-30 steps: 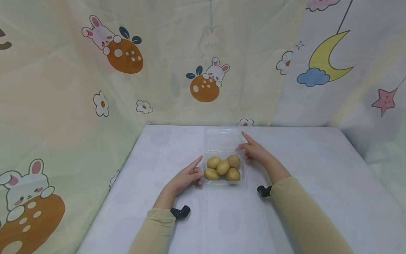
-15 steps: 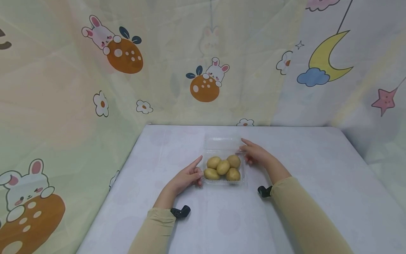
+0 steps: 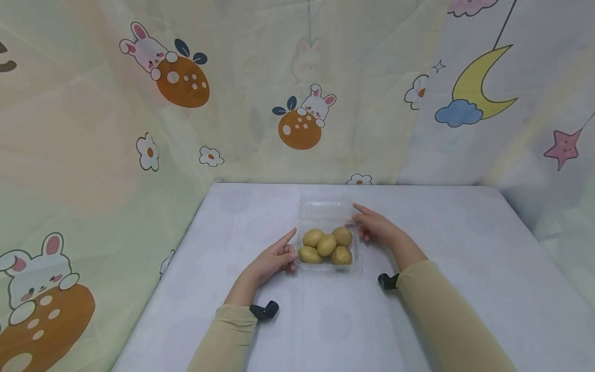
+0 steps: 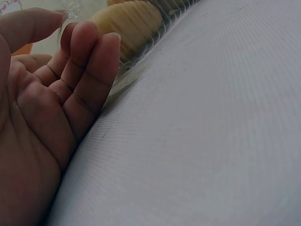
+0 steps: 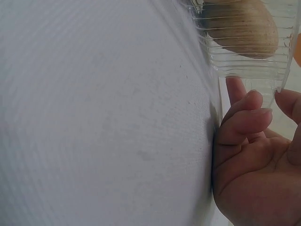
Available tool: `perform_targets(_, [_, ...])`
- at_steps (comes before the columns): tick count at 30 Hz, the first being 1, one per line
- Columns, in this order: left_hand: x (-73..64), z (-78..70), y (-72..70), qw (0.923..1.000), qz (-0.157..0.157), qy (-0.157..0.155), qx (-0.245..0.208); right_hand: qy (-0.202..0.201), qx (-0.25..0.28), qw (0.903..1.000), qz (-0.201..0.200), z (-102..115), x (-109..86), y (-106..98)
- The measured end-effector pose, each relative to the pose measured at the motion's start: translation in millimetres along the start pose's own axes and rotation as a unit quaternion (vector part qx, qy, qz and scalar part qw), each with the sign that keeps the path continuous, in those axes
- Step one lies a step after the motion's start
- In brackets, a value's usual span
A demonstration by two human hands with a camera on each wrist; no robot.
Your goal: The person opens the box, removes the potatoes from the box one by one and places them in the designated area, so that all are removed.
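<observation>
Several small yellow-brown potatoes [image 3: 327, 245] lie in a hinged clear plastic container [image 3: 328, 267], whose lid [image 3: 326, 211] is swung back on the far side. At the container's left side is my left hand [image 3: 273, 259]; its index finger points forward, and the thumb and other fingers [image 4: 106, 61] pinch the rim. My right hand [image 3: 377, 226] is at the far right corner, by the hinge. There its thumb [image 5: 287, 101] meets the clear plastic edge with curled fingers opposite, while the index finger extends along the lid's right side.
The container sits on a table with a pale cloth [image 3: 334, 325]. Behind it hangs a fabric backdrop [image 3: 251, 103] printed with rabbits, flowers and a moon. Each wrist wears a small black camera mount [image 3: 265, 310].
The lid's far edge has come down toward the hinge in the head view, and my right index finger has lowered with it. My left hand and the potatoes have not moved.
</observation>
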State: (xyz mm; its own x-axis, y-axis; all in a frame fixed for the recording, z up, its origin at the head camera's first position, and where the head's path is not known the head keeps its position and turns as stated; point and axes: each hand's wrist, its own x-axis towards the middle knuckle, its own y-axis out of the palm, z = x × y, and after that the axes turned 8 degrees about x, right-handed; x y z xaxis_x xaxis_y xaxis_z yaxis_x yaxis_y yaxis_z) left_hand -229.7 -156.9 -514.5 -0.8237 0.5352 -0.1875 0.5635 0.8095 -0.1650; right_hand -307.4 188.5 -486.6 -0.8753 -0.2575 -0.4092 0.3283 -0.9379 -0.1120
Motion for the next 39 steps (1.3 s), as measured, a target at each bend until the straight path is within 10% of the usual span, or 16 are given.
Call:
perform_targets(28, [-0.7, 0.5, -0.6, 0.9999, -0.005, -0.003, 0.012, -0.028, -0.041, 0.9973, -0.053, 20.8, -9.5, -26.8])
perform_targets(39, [-0.2, 0.2, -0.2, 1.0000, -0.004, -0.003, 0.006, -0.099, -0.072, 0.9880, 0.094, 38.1, -33.7, -11.1])
